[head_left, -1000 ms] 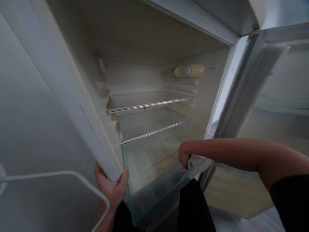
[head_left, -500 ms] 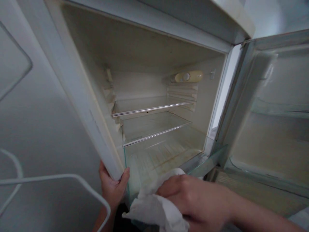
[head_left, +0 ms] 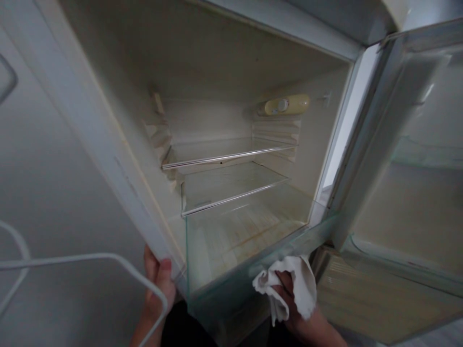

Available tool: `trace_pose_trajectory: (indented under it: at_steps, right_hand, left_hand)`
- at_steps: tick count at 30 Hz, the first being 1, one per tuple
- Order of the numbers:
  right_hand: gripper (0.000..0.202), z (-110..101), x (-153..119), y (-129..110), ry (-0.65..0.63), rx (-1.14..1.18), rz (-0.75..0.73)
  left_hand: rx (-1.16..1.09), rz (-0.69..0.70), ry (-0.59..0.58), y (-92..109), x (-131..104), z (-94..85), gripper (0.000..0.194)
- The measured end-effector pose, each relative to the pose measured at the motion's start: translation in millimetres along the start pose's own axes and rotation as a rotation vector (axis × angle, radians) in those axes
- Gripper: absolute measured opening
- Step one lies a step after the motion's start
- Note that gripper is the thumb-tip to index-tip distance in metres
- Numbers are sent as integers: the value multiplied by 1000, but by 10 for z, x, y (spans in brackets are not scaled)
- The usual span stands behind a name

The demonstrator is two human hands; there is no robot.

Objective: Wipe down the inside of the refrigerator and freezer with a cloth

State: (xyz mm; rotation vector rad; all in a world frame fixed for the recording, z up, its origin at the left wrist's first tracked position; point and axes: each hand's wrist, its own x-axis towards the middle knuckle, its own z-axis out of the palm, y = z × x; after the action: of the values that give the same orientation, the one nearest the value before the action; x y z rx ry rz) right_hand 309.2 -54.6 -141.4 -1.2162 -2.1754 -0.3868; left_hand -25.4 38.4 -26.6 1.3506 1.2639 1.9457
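An open refrigerator (head_left: 119, 159) fills the view, its side wall edge running down to the lower left. My left hand (head_left: 159, 284) is closed around the bottom of that edge, thumb on the near side. In my right hand (head_left: 291, 294) is a crumpled white cloth (head_left: 306, 284), bunched over the fingers. The cloth lies against or just before the front face of a clear drawer (head_left: 224, 289); contact is hard to tell. Brownish stains show on the ribbed refrigerator floor (head_left: 246, 236), seen through the drawer.
Two glass shelves (head_left: 231, 156) cross the inside, below a yellowish thermostat housing (head_left: 285, 104). The refrigerator door (head_left: 415, 193) stands open on the right, with clear door racks. A white cable (head_left: 90, 258) loops across the lower left, passing in front of my left wrist.
My right hand with the cloth has moved from over the drawer's near part rightward to its front face, turning palm-up. My left hand keeps its grip. The view has shifted slightly closer.
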Motion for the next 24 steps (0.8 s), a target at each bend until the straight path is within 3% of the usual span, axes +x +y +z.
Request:
trace_pose_trajectory:
  at_steps: [2, 5, 11, 15, 19, 24]
  right_hand:
    - [80, -47, 187, 23, 16, -17, 21]
    - [75, -93, 549, 37, -86, 27, 70]
    - [70, 106, 1204, 132, -121, 93, 110]
    - [59, 290, 1558, 192, -109, 105, 119]
    - [58, 450, 1772, 262, -110, 140, 130]
    - [62, 576, 1775, 227, -123, 156, 154]
  left_hand:
    - [-161, -86, 6, 5, -13, 29, 83]
    - [-231, -123, -3, -5, -22, 44, 91]
    - [-104, -54, 4, -63, -40, 25, 85]
    - [111, 56, 41, -46, -65, 67, 81]
    - [197, 60, 69, -34, -75, 91, 76]
    - [184, 48, 83, -85, -87, 65, 75]
